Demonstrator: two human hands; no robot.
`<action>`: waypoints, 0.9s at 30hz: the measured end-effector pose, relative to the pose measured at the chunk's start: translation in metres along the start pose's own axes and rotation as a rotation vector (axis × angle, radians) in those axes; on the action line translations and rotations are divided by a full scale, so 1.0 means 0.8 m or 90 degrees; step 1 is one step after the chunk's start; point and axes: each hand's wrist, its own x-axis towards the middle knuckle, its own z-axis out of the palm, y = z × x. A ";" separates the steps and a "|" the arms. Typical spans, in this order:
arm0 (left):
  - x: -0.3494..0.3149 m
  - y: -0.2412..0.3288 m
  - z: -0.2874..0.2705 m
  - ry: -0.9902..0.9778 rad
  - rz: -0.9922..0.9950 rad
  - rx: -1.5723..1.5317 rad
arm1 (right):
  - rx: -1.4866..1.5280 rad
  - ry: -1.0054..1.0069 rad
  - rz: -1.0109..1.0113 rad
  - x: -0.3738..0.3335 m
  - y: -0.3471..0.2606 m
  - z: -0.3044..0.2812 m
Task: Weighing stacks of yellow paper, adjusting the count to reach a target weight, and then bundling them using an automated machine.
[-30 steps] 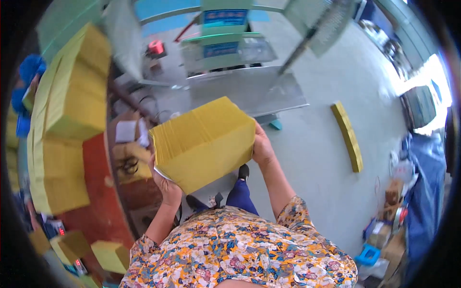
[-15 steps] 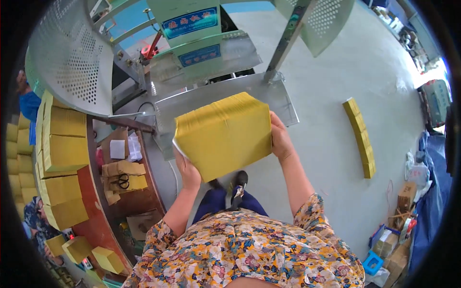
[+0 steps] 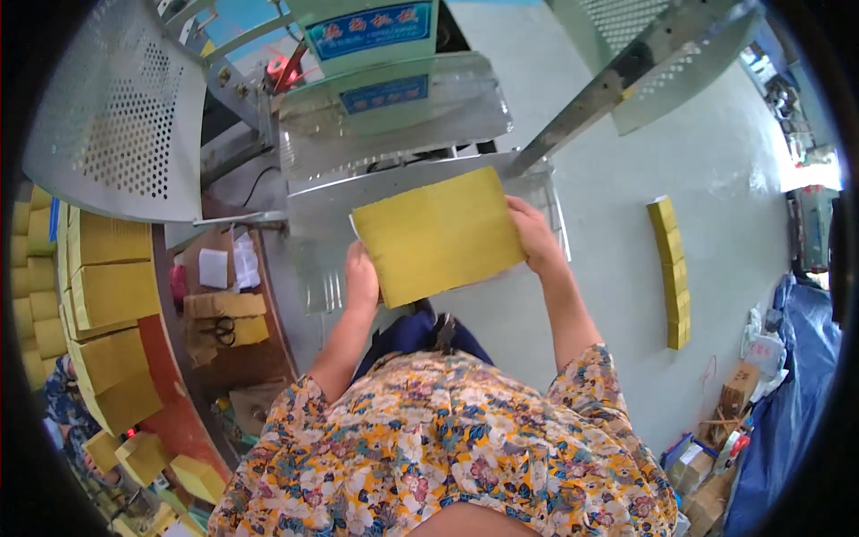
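A thick stack of yellow paper [image 3: 443, 237] is held between my two hands, its broad face turned up toward me. My left hand [image 3: 361, 276] grips the stack's left end, with a sliver of white showing beside it. Around the right end my right hand [image 3: 536, 234] is closed, its fingers partly hidden behind the paper. Just beyond and beneath the stack lies the metal bed [image 3: 324, 210] of a machine. A clear plastic guard [image 3: 403, 134] crosses the machine behind the paper.
Perforated metal guards [image 3: 112, 134] flank the machine, and a slanted metal bar [image 3: 617, 85] stands at right. Left, a reddish table [image 3: 174, 385] bears yellow stacks [image 3: 112, 295]; scissors [image 3: 220, 331] lie on a shelf. A yellow row [image 3: 673, 277] lies on the floor. Someone [image 3: 67, 403] is at far left.
Both hands have carried the yellow stack forward, toward the machine. The stack has tipped, so its thick far side no longer shows. My view has shifted closer to the machine.
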 end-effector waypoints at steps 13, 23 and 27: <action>-0.050 0.049 -0.014 -0.034 -0.094 -0.348 | 0.105 -0.088 -0.130 -0.002 0.040 0.016; -0.058 0.077 0.028 0.061 -0.054 -0.397 | 0.185 -0.171 -0.133 0.011 0.027 0.041; 0.001 0.117 0.065 0.003 0.014 -0.404 | 0.174 -0.129 -0.172 0.056 -0.009 0.013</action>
